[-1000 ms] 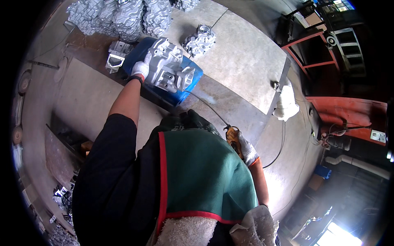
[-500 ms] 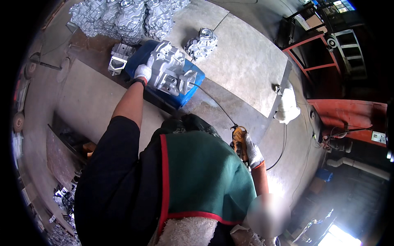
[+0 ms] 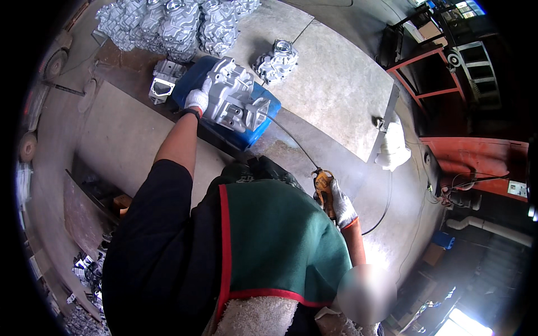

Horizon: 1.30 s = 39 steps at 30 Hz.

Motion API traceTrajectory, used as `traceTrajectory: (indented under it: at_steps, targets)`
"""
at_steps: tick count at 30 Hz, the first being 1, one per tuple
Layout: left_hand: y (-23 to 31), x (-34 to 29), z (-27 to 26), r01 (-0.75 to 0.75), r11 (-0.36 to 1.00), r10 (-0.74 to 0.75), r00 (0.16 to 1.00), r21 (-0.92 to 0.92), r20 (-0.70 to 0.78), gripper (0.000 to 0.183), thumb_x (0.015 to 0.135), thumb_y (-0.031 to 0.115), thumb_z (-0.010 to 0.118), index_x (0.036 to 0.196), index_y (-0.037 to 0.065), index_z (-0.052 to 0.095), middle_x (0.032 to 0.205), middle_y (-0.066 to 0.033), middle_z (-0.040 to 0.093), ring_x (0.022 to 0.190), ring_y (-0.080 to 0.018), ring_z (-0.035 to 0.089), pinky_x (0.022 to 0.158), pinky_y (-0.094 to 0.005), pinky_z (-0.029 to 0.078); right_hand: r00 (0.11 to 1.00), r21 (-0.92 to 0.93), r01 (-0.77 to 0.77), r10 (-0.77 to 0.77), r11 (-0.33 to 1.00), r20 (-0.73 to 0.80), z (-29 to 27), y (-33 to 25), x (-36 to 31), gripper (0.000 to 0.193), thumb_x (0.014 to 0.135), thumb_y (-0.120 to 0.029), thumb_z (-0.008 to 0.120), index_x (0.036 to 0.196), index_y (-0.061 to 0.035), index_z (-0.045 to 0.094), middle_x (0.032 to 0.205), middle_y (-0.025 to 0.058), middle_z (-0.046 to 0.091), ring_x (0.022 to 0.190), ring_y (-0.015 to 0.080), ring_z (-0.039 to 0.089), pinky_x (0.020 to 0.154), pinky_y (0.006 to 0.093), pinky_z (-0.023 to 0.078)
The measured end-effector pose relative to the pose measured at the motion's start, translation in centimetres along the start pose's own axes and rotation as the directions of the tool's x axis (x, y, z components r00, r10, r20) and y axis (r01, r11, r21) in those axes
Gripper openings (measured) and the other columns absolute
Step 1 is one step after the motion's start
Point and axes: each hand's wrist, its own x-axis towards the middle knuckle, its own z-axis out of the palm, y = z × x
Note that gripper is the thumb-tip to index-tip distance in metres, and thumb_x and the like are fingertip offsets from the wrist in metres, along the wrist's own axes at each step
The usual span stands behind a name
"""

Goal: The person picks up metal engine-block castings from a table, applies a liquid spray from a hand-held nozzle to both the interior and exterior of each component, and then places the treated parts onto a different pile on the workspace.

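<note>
A large silver metal casting (image 3: 231,92) lies on a blue plastic crate (image 3: 261,133). My left hand (image 3: 197,99), in a white knit glove, grips the casting's left edge. In my gloved right hand (image 3: 342,204), at my right side, is an orange-yellow air blow gun (image 3: 323,187). Its long, thin, curved nozzle (image 3: 291,136) reaches up to the flared opening at the casting's right end. The tip is at or inside that opening; I cannot tell how deep. The fingers of my right hand are partly hidden behind the glove and tool.
A smaller casting (image 3: 166,78) stands left of the crate, and another casting (image 3: 276,61) sits to the right. Many similar castings (image 3: 179,28) are piled at the far left. A white wrapped bundle (image 3: 393,147) lies at right, with a dark hose (image 3: 386,208) nearby.
My right hand and the blow gun have shifted slightly left and up. The casting and my left hand stay in nearly the same place.
</note>
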Motion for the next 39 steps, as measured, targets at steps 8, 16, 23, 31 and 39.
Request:
traceTrajectory:
  at_steps: [8,16,23,31,39]
  targets:
    - [-0.3,0.4,0.3,0.005,1.0,-0.005,1.0,-0.001,0.008,0.097,0.08,0.077,0.016,0.098,-0.006,0.063,0.103,-0.0312,0.058,0.107,-0.0403,0.053,0.09,-0.0437,0.041,0.978,-0.052,0.101,-0.108,0.994,-0.181,1.7,-0.5,-1.7,0.066,0.09,-0.06,0.036,0.113,-0.0009,0.053,0.09,0.0069,0.063,0.074,0.0124,0.059,0.066,0.025,0.048]
    - [-0.6,0.6,0.5,0.014,1.0,-0.015,0.999,-0.018,-0.03,0.098,0.08,0.077,0.018,0.097,-0.008,0.063,0.101,-0.0316,0.058,0.106,-0.0407,0.053,0.09,-0.0439,0.042,0.878,-0.476,-0.022,-0.211,0.879,-0.43,2.8,-1.9,-2.0,0.062,0.091,-0.056,0.039,0.088,0.0023,0.061,0.062,0.0042,0.055,0.055,0.0124,0.05,0.056,0.0276,0.043]
    - [-0.3,0.1,0.2,0.005,0.999,-0.008,0.999,-0.053,-0.051,0.098,0.079,0.078,0.018,0.093,-0.008,0.063,0.097,-0.0325,0.058,0.103,-0.0424,0.053,0.088,-0.0446,0.042,0.892,-0.676,-0.06,-0.264,0.735,-0.366,3.1,-1.2,-3.2,0.069,0.089,-0.06,0.036,0.084,0.0027,0.064,0.065,0.0067,0.059,0.057,0.0142,0.052,0.057,0.0295,0.043]
    - [0.1,-0.4,-0.1,0.006,1.0,-0.007,0.996,-0.014,-0.084,0.096,0.079,0.078,0.019,0.092,-0.007,0.064,0.097,-0.0325,0.058,0.103,-0.0434,0.053,0.087,-0.0455,0.042,0.868,-0.506,-0.04,-0.22,0.861,-0.444,3.3,-1.6,-2.2,0.071,0.091,-0.06,0.03,0.086,0.0009,0.065,0.065,0.0052,0.06,0.058,0.0127,0.053,0.056,0.0272,0.042]
    - [0.3,-0.2,0.5,-0.016,1.0,0.013,0.995,-0.025,-0.101,0.097,0.08,0.076,0.019,0.092,-0.009,0.063,0.096,-0.0325,0.059,0.101,-0.0447,0.053,0.085,-0.0461,0.042,0.895,-0.308,0.004,-0.141,0.951,-0.424,1.7,-0.5,0.2,0.063,0.088,-0.062,0.038,0.095,-0.0038,0.06,0.07,0.0011,0.056,0.054,0.0084,0.046,0.047,0.0229,0.035]
